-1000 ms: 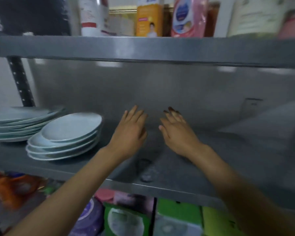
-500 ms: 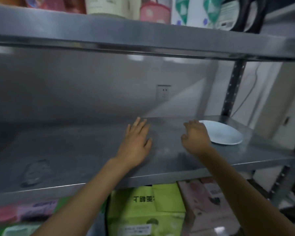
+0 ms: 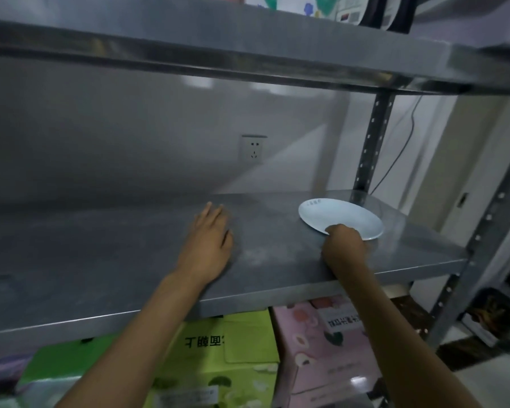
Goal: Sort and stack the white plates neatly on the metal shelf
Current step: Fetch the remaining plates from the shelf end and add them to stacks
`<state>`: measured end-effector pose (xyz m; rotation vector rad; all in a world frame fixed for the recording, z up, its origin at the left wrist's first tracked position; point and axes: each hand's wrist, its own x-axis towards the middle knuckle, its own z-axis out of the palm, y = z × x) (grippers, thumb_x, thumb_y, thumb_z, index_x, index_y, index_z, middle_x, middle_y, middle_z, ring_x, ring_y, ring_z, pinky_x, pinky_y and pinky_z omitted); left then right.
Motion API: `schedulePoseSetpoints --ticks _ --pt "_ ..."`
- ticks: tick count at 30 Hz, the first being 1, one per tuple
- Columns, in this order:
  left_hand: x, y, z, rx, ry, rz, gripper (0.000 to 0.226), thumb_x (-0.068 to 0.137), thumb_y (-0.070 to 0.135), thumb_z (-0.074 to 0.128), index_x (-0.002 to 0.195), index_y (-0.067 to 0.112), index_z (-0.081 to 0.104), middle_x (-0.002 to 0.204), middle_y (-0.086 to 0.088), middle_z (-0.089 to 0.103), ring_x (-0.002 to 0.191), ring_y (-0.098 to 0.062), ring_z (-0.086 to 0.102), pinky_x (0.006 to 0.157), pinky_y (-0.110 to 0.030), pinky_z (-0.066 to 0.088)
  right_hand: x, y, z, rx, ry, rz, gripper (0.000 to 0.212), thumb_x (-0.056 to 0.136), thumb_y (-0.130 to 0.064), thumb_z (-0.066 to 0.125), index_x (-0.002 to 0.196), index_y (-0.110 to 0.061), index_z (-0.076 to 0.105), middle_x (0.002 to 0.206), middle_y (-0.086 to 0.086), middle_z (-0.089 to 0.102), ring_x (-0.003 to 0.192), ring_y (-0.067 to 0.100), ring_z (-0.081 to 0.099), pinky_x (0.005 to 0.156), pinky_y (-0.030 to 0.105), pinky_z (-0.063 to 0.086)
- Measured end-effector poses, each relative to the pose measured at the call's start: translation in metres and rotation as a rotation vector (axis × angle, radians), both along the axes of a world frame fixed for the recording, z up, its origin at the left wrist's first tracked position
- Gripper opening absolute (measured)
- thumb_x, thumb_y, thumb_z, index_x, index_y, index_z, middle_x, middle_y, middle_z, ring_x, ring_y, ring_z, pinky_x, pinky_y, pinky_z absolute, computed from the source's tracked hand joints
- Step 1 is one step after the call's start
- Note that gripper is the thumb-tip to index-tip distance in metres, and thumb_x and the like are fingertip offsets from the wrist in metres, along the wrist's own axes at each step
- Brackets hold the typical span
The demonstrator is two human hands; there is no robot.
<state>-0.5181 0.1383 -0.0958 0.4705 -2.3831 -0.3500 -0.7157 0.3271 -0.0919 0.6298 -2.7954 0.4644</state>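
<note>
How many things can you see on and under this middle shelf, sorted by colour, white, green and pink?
White: 1, the white plate at the right end of the metal shelf, its near rim gripped by the right hand.
Green: 1, the green box below the shelf.
Pink: 1, the pink box beside it.
Total: 3

Both hands reach forward: the left hand [image 3: 209,245] lies flat, fingers straight, the right hand [image 3: 343,245] is curled.
</note>
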Motion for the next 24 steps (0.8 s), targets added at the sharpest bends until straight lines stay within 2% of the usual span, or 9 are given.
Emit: schedulePoseSetpoints --ticks 5,7,10,12,14,17,20,24 --pt "0.003 0.000 0.005 0.017 0.044 0.034 0.045 0.094 0.012 0.047 0.138 0.005 0.043 0.148 -0.017 0.037 0.143 -0.036 0.020 0.116 -0.049 0.020 0.015 0.000 0.005 -0.110 0.155 0.113 0.030 0.088 -0.004 0.050 0.111 -0.014 0.068 0.109 0.012 0.066 0.105 0.034 0.057 0.095 0.046 0.045" --pt "0.005 -0.003 0.005 -0.005 0.041 0.026 0.047 0.092 0.011 0.045 0.139 0.013 0.043 0.149 -0.017 0.037 0.142 -0.039 0.021 0.116 -0.051 0.019 0.028 -0.008 0.005 -0.196 0.163 0.235 0.031 0.088 -0.003 0.052 0.114 -0.012 0.067 0.114 0.014 0.064 0.110 0.033 0.055 0.099 0.041 0.043" --pt "0.020 -0.007 0.018 0.021 0.085 0.066 0.051 0.092 0.007 0.048 0.141 0.019 0.042 0.153 -0.016 0.028 0.144 -0.041 0.012 0.117 -0.049 0.016 0.059 -0.031 0.011 -0.390 0.202 0.465 0.026 0.086 0.004 0.055 0.107 -0.003 0.070 0.108 0.019 0.068 0.111 0.038 0.056 0.100 0.039 0.040" --pt "0.035 -0.008 0.027 0.021 0.134 0.072 0.058 0.091 0.004 0.056 0.144 0.020 0.038 0.156 -0.014 0.021 0.144 -0.040 0.006 0.117 -0.047 0.017 0.086 -0.050 0.022 -0.514 0.210 0.585 0.025 0.084 0.005 0.056 0.103 -0.001 0.071 0.105 0.019 0.069 0.111 0.040 0.055 0.100 0.040 0.038" --pt "0.057 -0.013 0.034 0.029 0.199 0.059 0.071 0.090 0.007 0.060 0.149 0.025 0.025 0.159 -0.009 0.012 0.146 -0.034 0.005 0.116 -0.044 0.019 0.115 -0.072 0.035 -0.562 0.240 0.693 0.024 0.083 0.007 0.059 0.101 0.000 0.072 0.101 0.017 0.072 0.110 0.041 0.056 0.099 0.036 0.036" --pt "0.096 -0.030 0.042 0.050 0.284 0.066 0.084 0.086 0.009 0.067 0.151 0.026 0.016 0.160 -0.006 0.005 0.146 -0.026 0.011 0.115 -0.040 0.025 0.155 -0.106 0.051 -0.601 0.256 0.826 0.025 0.082 0.010 0.059 0.100 -0.001 0.073 0.101 0.013 0.073 0.111 0.039 0.057 0.098 0.034 0.034" --pt "0.141 -0.049 0.052 0.047 0.357 0.173 0.077 0.084 0.017 0.070 0.148 0.023 0.027 0.159 -0.010 0.009 0.143 -0.027 0.024 0.109 -0.036 0.031 0.194 -0.142 0.060 -0.607 0.199 0.955 0.028 0.083 0.006 0.058 0.103 -0.006 0.073 0.107 0.007 0.072 0.117 0.034 0.053 0.101 0.035 0.037" --pt "0.207 -0.080 0.064 0.047 0.439 0.345 0.055 0.082 0.027 0.073 0.132 0.015 0.052 0.148 -0.016 0.038 0.130 -0.030 0.046 0.101 -0.031 0.038 0.247 -0.186 0.071 -0.618 0.171 1.104 0.030 0.083 -0.003 0.053 0.106 -0.009 0.072 0.108 0.003 0.071 0.119 0.029 0.052 0.102 0.031 0.035"
